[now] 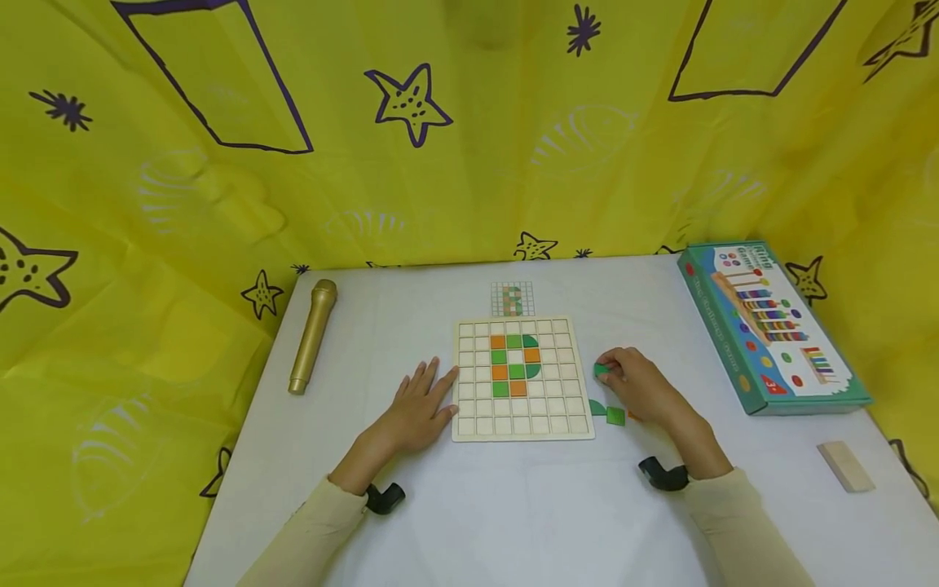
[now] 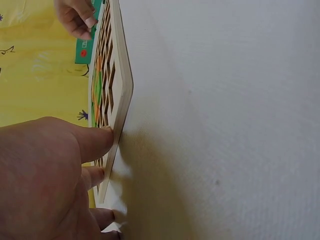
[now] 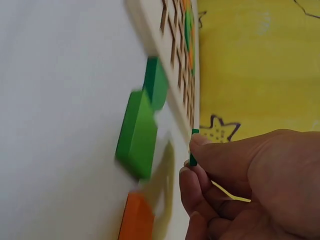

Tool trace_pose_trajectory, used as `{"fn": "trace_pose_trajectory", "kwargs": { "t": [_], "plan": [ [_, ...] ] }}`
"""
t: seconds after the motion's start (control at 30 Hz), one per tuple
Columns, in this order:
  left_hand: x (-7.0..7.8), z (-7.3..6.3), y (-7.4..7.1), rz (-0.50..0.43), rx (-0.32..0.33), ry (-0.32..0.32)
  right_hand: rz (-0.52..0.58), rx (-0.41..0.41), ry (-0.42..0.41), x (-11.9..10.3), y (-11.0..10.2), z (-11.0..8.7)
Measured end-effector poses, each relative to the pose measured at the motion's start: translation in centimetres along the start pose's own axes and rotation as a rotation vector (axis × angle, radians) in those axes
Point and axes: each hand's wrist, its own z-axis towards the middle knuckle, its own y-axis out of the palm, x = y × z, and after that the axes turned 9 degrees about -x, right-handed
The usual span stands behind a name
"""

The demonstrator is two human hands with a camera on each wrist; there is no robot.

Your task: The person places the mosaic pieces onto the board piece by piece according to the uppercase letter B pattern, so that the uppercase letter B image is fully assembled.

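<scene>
A square wooden grid board (image 1: 477, 425) lies on the table, with orange and green tiles forming a P shape (image 1: 517, 365) in its cells. My left hand (image 1: 420, 409) rests at the board's left edge, fingers spread, with thumb and fingertips touching the rim. Just off the right edge, my right hand (image 1: 645, 390) pinches a dark green tile (image 3: 194, 148) between thumb and fingers, which hide most of its shape. Below that hand lie a dark green rounded tile (image 3: 156, 82), a bright green square tile (image 3: 137, 135) and an orange tile (image 3: 136, 217).
A small pattern card (image 1: 513, 299) with a coloured letter lies behind the board. Far left is a gold microphone (image 1: 313, 336). At the right are a boxed ring game (image 1: 778, 326) and a wooden block (image 1: 845, 466). Yellow printed cloth (image 1: 469, 196) hangs behind the table.
</scene>
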Motion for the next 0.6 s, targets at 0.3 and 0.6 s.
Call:
{"fn": "trace_pose_trajectory", "kwargs": {
  "t": [0.3, 0.6],
  "plan": [
    [0.0, 0.0, 0.0, 0.010, 0.004, -0.005, 0.004, -0.032, -0.074, -4.2, 3.2, 1.0],
    [0.0, 0.0, 0.0, -0.002, 0.000, -0.003, -0.177, 0.014, -0.093, -6.5, 6.3, 2.0]
  ]
}}
